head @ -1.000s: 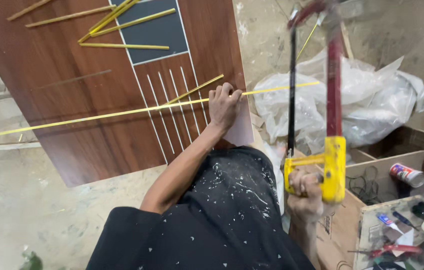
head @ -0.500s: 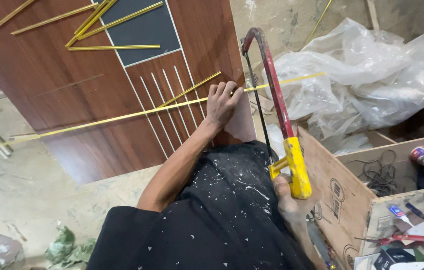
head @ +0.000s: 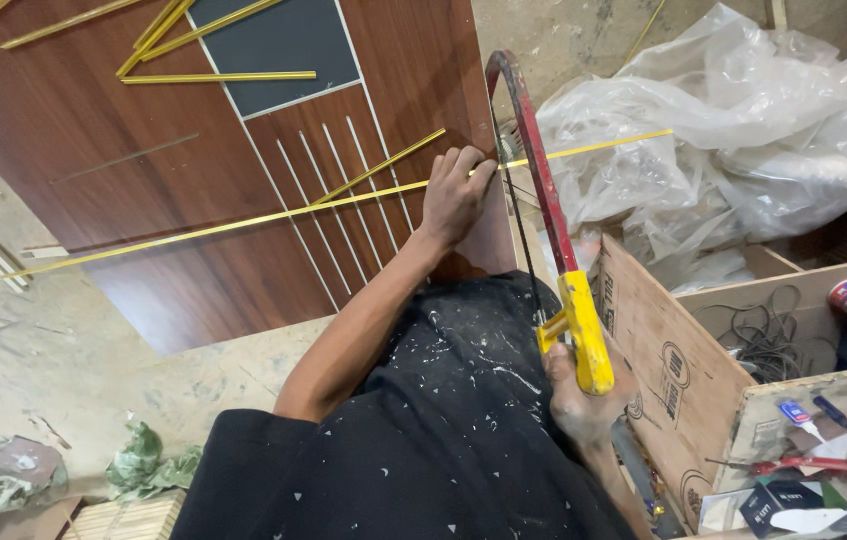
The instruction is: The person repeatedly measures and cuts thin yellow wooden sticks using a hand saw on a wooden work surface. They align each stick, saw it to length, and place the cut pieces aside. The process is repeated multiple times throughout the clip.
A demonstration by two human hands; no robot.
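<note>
Hacksaw (head: 543, 200) has tipped forward from near-upright a second ago; its frame now leans toward the door panel (head: 143, 200), blade close beside the long brass strip (head: 243, 222), contact unclear. Right hand (head: 583, 400) is wrapped tight around the yellow handle, fingers closed on it. Left hand (head: 455, 195) is unmoved, fingers spread and pressing the strip down at the panel's right edge. Strip runs across the panel and overhangs toward the clear plastic sheeting (head: 743, 130). Step in hand, as I read it: lining up the cut just past the left fingertips. Next move needs the blade seated square on the strip, a light starting stroke, left hand clamping firm. Wooden toolbox (head: 703, 370) sits right.
</note>
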